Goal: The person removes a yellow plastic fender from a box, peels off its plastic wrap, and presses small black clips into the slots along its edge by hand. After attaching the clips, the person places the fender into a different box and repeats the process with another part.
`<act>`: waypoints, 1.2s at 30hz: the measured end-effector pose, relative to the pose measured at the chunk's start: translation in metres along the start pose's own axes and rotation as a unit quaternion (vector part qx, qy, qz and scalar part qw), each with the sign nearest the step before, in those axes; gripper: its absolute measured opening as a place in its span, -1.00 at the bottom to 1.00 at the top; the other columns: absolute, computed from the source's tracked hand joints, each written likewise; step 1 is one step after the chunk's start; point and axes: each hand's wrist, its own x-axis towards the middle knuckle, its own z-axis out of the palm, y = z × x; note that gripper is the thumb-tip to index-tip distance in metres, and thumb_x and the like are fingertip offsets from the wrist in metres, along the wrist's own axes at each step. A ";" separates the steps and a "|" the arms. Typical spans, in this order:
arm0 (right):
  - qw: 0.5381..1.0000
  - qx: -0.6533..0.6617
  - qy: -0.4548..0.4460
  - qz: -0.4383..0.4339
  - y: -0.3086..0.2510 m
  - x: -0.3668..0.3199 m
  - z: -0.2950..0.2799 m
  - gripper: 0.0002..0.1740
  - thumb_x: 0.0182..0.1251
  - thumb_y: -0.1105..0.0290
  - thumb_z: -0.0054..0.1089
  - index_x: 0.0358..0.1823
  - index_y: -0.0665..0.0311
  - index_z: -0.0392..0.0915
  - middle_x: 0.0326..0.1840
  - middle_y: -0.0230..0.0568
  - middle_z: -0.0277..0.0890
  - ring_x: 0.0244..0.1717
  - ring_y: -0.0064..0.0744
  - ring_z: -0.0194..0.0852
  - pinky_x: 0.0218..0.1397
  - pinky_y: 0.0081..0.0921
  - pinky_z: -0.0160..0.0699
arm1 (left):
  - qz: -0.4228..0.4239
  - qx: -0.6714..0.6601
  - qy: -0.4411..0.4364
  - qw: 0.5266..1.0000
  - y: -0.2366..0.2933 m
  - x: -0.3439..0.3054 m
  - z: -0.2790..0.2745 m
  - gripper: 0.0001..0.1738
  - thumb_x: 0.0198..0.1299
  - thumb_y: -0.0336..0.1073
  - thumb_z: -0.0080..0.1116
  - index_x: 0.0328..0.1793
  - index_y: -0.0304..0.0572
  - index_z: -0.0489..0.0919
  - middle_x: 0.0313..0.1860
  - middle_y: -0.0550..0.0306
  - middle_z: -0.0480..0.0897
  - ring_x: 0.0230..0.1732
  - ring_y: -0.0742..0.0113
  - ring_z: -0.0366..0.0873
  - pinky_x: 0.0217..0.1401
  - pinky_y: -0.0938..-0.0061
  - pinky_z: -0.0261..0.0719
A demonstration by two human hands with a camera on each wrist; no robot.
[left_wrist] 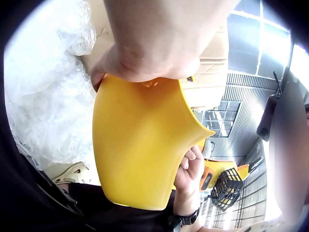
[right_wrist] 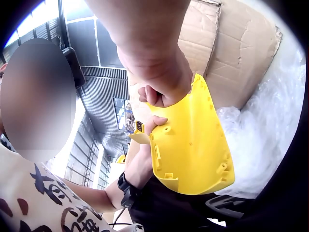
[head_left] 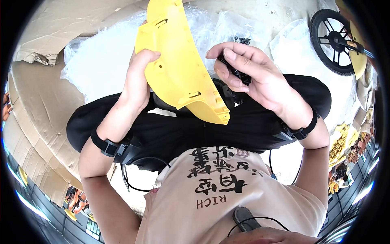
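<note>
A curved yellow plastic cover (head_left: 174, 61) is held up over the lap, its inner side with slots and small posts facing the head view. My left hand (head_left: 140, 75) grips its left edge, thumb on the inner face and the other fingers hidden behind. The smooth outer face of the cover (left_wrist: 135, 145) fills the middle of the left wrist view. Just right of the cover, my right hand (head_left: 260, 73) holds a cluster of small shiny black pieces (head_left: 239, 75) in its curled fingers; their exact kind I cannot tell.
Clear plastic bags (head_left: 101, 53) spread over the floor ahead, with more black pieces (head_left: 243, 40) behind the right hand. Cardboard (head_left: 44, 122) lies along the left. A black-tyred wheel (head_left: 332, 42) stands at upper right. Yellow parts (head_left: 343, 144) are piled at far right.
</note>
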 end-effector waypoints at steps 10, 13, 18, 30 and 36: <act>1.000 0.003 0.026 -0.010 -0.004 0.000 0.003 -0.58 0.57 0.25 0.04 0.20 0.47 0.57 -0.29 -0.41 0.45 -0.47 -0.69 0.11 -0.35 -0.73 0.16 | -0.091 -0.045 0.086 0.991 0.015 -0.004 0.000 -0.41 0.23 -0.04 0.02 0.27 -0.32 0.45 0.09 -0.02 0.63 0.09 0.20 0.61 0.19 0.29 0.51; 1.000 0.021 0.020 0.003 -0.004 -0.002 0.001 -0.59 0.56 0.30 0.04 0.21 0.47 0.57 -0.29 -0.39 0.46 -0.46 -0.68 0.13 -0.35 -0.72 0.18 | -0.109 -0.042 0.093 0.989 0.015 -0.003 -0.002 -0.41 0.22 -0.04 0.03 0.26 -0.30 0.46 0.08 0.00 0.63 0.08 0.21 0.62 0.18 0.28 0.51; 0.999 -0.026 0.015 -0.020 -0.004 -0.002 0.001 -0.61 0.55 0.35 0.05 0.24 0.45 0.55 -0.28 -0.37 0.48 -0.44 -0.68 0.16 -0.34 -0.73 0.22 | -0.116 -0.040 0.109 0.986 0.015 0.000 -0.006 -0.42 0.21 -0.04 0.04 0.25 -0.29 0.48 0.05 0.02 0.64 0.08 0.21 0.61 0.16 0.28 0.50; 0.995 -0.078 0.056 -0.011 -0.006 -0.003 -0.005 -0.63 0.47 0.45 0.19 0.24 0.41 0.57 -0.33 -0.46 0.52 -0.45 -0.75 0.11 -0.37 -0.78 0.17 | -0.125 -0.060 0.107 0.984 0.019 0.008 -0.022 -0.45 0.22 -0.01 0.05 0.21 -0.22 0.52 0.04 0.08 0.67 0.04 0.26 0.62 0.06 0.30 0.48; 0.990 -0.118 0.065 0.037 -0.016 -0.009 -0.003 -0.67 0.38 0.38 0.33 0.08 0.41 0.67 -0.40 -0.46 0.58 -0.47 -0.79 0.19 -0.45 -0.77 0.15 | -0.087 -0.057 0.132 0.986 0.020 0.010 -0.031 -0.50 0.21 -0.05 0.10 0.22 -0.13 0.50 0.07 0.12 0.64 0.05 0.25 0.58 0.09 0.24 0.43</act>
